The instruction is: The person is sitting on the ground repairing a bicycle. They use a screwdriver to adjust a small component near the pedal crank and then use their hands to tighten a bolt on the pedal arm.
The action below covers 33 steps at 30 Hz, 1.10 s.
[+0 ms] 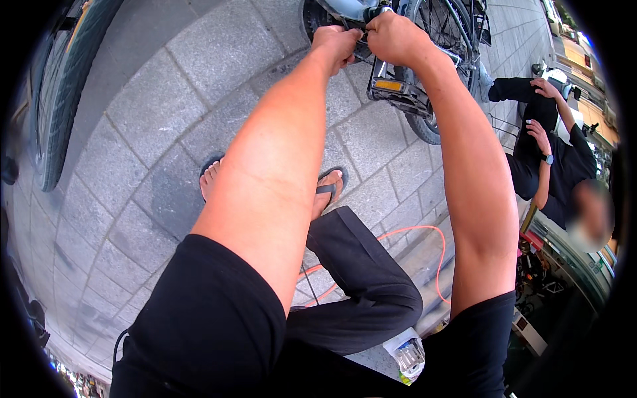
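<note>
At the top centre of the head view, a bicycle with a pale blue frame (pixel 344 9) has a black pedal (pixel 405 99) with an orange reflector. Both of my hands are at its crank area, close together. My left hand (pixel 335 45) has curled fingers pinching at something small and dark, hidden by the fingers. My right hand (pixel 398 41) is closed just right of it, around something I cannot make out. The spoked wheel (pixel 441 26) is behind my right hand. My forearms stretch up from the lower edge over grey paving.
Another bicycle tyre (pixel 63 119) stands at the left. A person in black (pixel 551 146) sits at the right beside a shopfront. An orange hose (pixel 434 232) loops over the paving (pixel 133 166) near my bent leg. A pack of metal items (pixel 408 355) lies at the bottom.
</note>
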Motion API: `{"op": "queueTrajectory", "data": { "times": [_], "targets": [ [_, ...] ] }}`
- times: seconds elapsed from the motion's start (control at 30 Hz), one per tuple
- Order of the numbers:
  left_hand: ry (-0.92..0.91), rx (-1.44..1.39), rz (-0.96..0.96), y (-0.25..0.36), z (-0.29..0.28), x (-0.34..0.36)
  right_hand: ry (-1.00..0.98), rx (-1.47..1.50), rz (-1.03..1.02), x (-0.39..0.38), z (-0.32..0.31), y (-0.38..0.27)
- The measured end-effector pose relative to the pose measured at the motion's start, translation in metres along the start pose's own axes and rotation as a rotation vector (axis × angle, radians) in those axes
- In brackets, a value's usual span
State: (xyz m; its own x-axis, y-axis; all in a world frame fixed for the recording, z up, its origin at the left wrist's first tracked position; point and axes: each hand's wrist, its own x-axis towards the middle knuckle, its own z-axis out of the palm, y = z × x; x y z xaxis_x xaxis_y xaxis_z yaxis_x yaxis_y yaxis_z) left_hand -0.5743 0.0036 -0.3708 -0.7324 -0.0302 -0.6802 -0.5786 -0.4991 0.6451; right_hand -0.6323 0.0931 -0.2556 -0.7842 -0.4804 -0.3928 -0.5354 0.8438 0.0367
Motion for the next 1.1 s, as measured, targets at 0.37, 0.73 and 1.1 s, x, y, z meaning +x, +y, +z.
{"op": "queueTrajectory", "data": {
  "times": [0.37, 0.73, 1.1],
  "targets": [
    [0.019, 0.023, -0.022, 0.001, -0.002, 0.003, -0.027, -0.075, 0.071, -0.007, -0.007, -0.018],
    [0.018, 0.033, -0.025, 0.002, -0.001, 0.001, -0.028, -0.059, 0.017, -0.008, -0.008, -0.017],
    [0.018, 0.058, -0.015, 0.001, -0.004, 0.005, -0.166, -0.099, -0.023, -0.004, -0.039, -0.02]
  ]
}}
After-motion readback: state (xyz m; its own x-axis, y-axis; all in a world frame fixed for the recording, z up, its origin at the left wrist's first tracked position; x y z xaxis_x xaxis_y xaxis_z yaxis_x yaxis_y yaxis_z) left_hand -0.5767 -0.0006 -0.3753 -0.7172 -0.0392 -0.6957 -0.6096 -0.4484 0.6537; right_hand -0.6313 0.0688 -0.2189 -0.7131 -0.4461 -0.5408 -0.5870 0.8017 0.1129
